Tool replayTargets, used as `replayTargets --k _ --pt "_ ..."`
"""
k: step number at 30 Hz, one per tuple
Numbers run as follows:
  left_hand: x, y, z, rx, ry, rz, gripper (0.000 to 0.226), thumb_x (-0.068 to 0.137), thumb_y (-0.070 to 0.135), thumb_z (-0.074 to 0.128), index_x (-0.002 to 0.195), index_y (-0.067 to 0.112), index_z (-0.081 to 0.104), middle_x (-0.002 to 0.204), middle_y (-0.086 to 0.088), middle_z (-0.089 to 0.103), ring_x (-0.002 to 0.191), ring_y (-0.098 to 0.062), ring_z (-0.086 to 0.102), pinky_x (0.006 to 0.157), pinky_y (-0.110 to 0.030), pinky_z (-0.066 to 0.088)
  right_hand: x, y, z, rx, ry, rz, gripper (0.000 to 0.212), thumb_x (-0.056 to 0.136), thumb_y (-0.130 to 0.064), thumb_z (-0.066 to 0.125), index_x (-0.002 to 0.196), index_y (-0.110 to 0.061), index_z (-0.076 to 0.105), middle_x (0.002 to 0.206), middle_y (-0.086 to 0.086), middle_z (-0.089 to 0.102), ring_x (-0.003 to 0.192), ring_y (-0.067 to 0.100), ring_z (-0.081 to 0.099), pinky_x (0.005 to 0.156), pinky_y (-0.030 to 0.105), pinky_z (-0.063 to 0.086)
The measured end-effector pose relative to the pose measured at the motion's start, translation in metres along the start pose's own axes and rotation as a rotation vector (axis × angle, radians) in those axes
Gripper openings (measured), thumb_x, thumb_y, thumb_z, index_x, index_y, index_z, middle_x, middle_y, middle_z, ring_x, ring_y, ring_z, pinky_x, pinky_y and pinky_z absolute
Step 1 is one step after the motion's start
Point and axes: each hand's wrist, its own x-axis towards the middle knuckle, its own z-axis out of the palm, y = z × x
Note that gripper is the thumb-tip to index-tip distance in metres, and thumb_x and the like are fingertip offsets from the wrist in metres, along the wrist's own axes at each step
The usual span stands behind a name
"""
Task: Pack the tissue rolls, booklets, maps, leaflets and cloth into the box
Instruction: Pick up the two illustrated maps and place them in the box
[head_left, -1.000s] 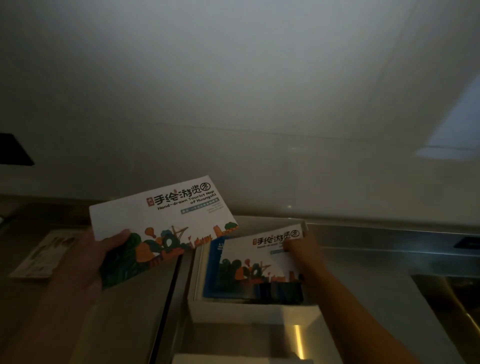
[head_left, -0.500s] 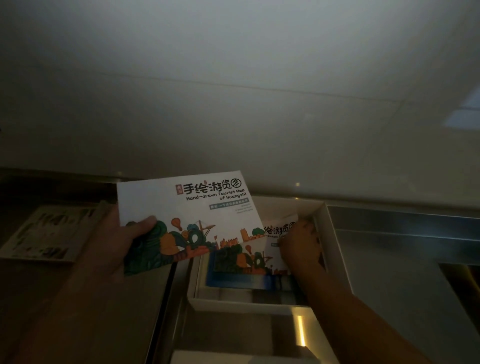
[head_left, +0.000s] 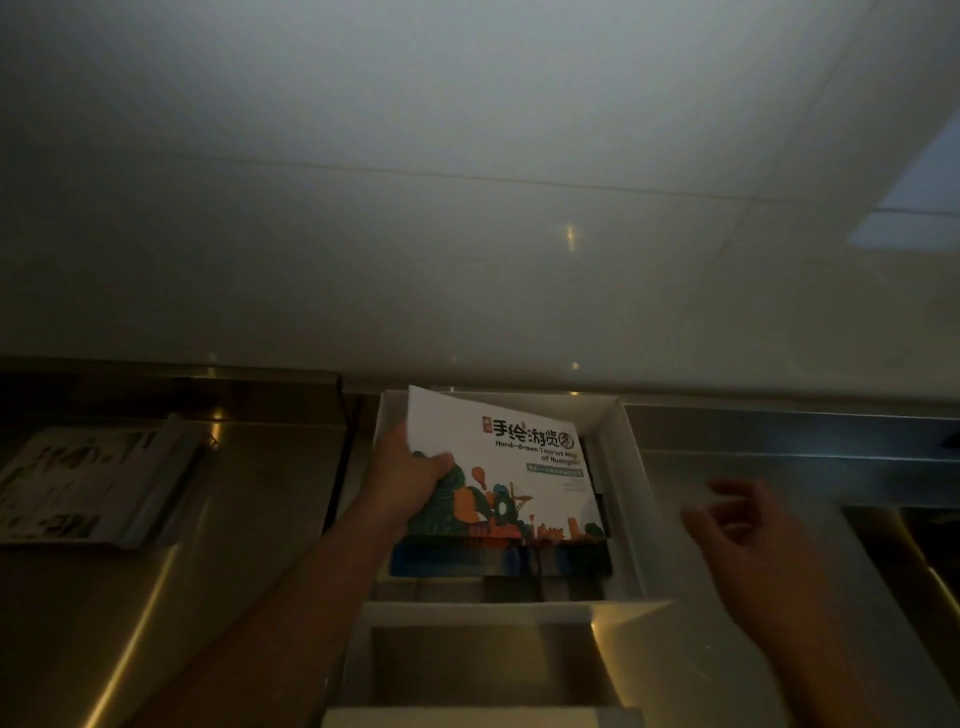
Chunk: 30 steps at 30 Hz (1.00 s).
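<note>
A white box (head_left: 631, 467) stands on the steel counter against the back wall. My left hand (head_left: 408, 480) grips a white hand-drawn tourist map (head_left: 511, 467) with a colourful drawing along its lower edge, holding it tilted inside the box over the items lying there. A blue edge of a booklet (head_left: 415, 558) shows under the map. My right hand (head_left: 743, 530) hovers to the right of the box, fingers spread and holding nothing; it is blurred.
A stack of leaflets (head_left: 88, 488) lies on the counter at the left. A white lid or second box (head_left: 483, 670) sits right in front of the box. A sink edge (head_left: 904, 525) lies at the far right. The scene is dim.
My left hand has carried the map rightward from beside the box to inside it. My right hand has left the box and moved out to the right, open.
</note>
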Motion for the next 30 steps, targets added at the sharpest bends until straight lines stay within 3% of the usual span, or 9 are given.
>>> replayTargets --k 3,6,11,14,16,19,22,27,30 --pt "0.016 -0.015 0.030 0.123 0.029 -0.014 0.046 0.085 -0.003 0.057 0.129 0.008 0.048 0.131 -0.015 0.056 0.115 -0.028 0.054 0.094 -0.036 0.045 -0.010 0.015 -0.019 0.060 0.019 0.080 0.025 0.085 -0.017 0.066 0.108 -0.020 0.056 0.082 0.003 0.061 0.072 0.022 0.061 0.068 0.041 0.053" --pt "0.030 -0.028 0.043 0.253 0.125 -0.033 0.046 0.085 -0.002 0.057 0.129 0.007 0.046 0.129 -0.018 0.057 0.114 -0.033 0.055 0.083 -0.033 0.045 -0.016 0.025 -0.030 0.067 0.039 0.129 0.023 0.084 -0.011 0.067 0.103 -0.019 0.056 0.080 0.006 0.061 0.071 0.025 0.061 0.073 0.047 0.053" --pt "0.035 -0.042 0.046 0.468 0.265 0.027 0.051 0.086 -0.001 0.055 0.130 0.011 0.034 0.124 -0.019 0.056 0.099 -0.027 0.059 0.080 -0.036 0.053 -0.022 0.040 -0.035 -0.002 0.037 0.157 0.025 0.082 -0.010 0.069 0.103 -0.016 0.057 0.074 0.006 0.060 0.065 0.022 0.058 0.059 0.032 0.043" --pt "0.031 -0.051 0.043 0.727 0.225 0.195 0.067 0.084 0.003 0.056 0.141 0.014 0.022 0.143 -0.022 0.030 0.121 -0.032 0.045 0.094 -0.043 0.050 -0.025 0.042 -0.033 -0.022 0.034 0.162 0.025 0.081 -0.007 0.070 0.102 -0.012 0.058 0.071 0.007 0.059 0.060 0.021 0.056 0.055 0.026 0.037" --pt "0.028 -0.055 0.042 0.949 0.194 0.209 0.062 0.089 0.018 0.054 0.143 0.017 0.023 0.151 -0.022 0.012 0.134 -0.037 0.027 0.103 -0.044 0.041 -0.027 0.042 -0.031 -0.021 0.042 0.166 0.025 0.080 -0.005 0.070 0.101 -0.010 0.058 0.068 0.008 0.057 0.058 0.021 0.055 0.054 0.026 0.036" --pt "0.027 -0.052 0.047 1.413 0.119 0.259 0.055 0.086 0.038 0.057 0.132 0.015 0.037 0.150 -0.023 0.016 0.138 -0.038 0.020 0.107 -0.045 0.034 -0.032 0.038 -0.031 -0.042 0.057 0.158 0.021 0.080 -0.006 0.071 0.096 -0.012 0.058 0.064 0.006 0.056 0.056 0.018 0.054 0.054 0.023 0.034" --pt "0.030 -0.050 0.050 1.370 0.006 0.182 0.067 0.082 0.042 0.060 0.137 0.013 0.034 0.143 -0.019 0.024 0.131 -0.034 0.026 0.105 -0.043 0.035 -0.040 0.034 -0.031 -0.040 0.061 0.150 0.020 0.078 -0.003 0.072 0.092 -0.010 0.060 0.060 0.006 0.054 0.053 0.020 0.053 0.055 0.023 0.035" --pt "0.023 -0.059 0.047 1.201 -0.132 0.087 0.085 0.085 0.054 0.051 0.149 0.022 0.004 0.156 -0.018 0.001 0.142 -0.041 0.003 0.115 -0.051 0.022 -0.055 0.027 -0.027 0.003 0.059 0.111 0.021 0.076 -0.001 0.073 0.085 -0.015 0.060 0.056 0.004 0.054 0.050 0.022 0.052 0.062 0.033 0.045" --pt "0.012 -0.052 0.045 1.068 -0.152 0.081 0.082 0.087 0.051 0.049 0.150 0.024 0.003 0.158 -0.016 -0.004 0.144 -0.038 -0.002 0.117 -0.050 0.014 -0.064 0.018 -0.026 0.022 0.032 0.055 0.019 0.078 -0.004 0.071 0.087 -0.017 0.060 0.060 0.005 0.057 0.053 0.024 0.057 0.064 0.036 0.049"
